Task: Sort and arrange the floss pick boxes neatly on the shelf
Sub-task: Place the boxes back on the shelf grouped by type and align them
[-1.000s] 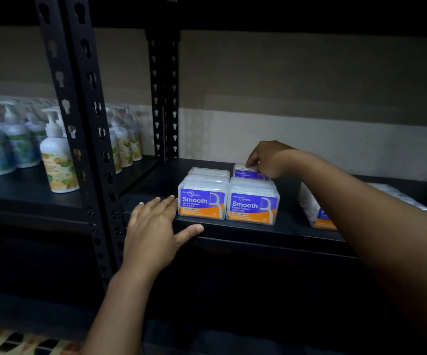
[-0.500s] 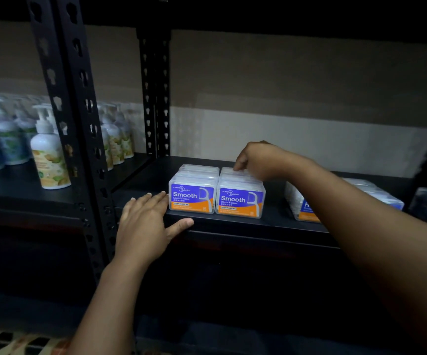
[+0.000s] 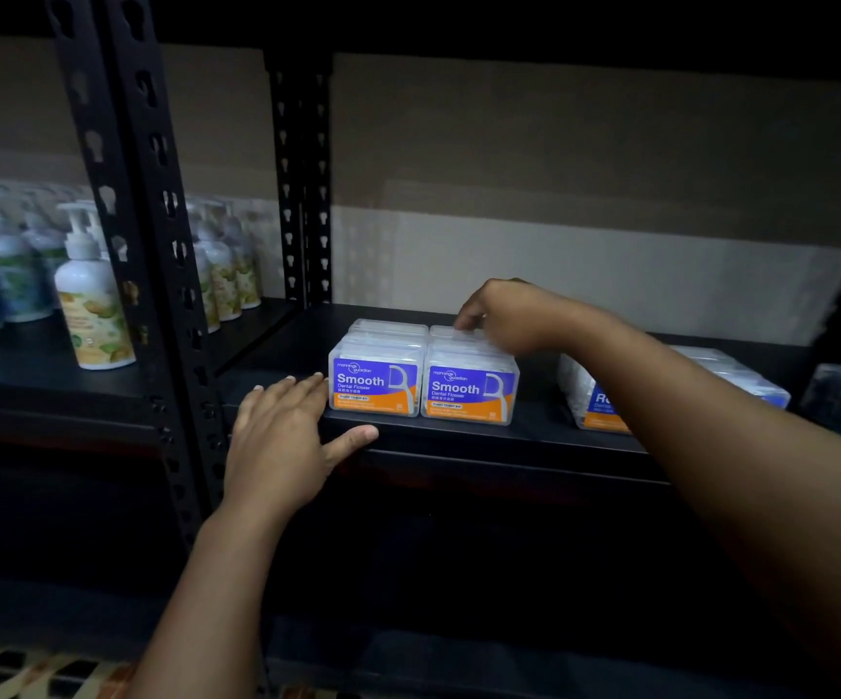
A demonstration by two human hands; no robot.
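Black metal shelving (image 3: 458,438) stands against a two-tone wall, dimly lit. Your left hand (image 3: 282,441) lies flat with fingers straight on the front edge of the shelf, fingertips just beside the left front floss pick box (image 3: 374,385). That box touches the right front floss pick box (image 3: 468,393) side by side, both with purple and orange "Smooth" labels facing you, and more clear boxes are lined up behind them. Your right hand (image 3: 504,315) reaches over the right row, fingers curled down onto the top of a rear box (image 3: 451,335); whether it pinches it or only touches, you cannot tell. Further right, partly behind your forearm, more boxes (image 3: 589,401) lie at an angle. Pump bottles (image 3: 90,300) fill the neighbouring bay to the left.
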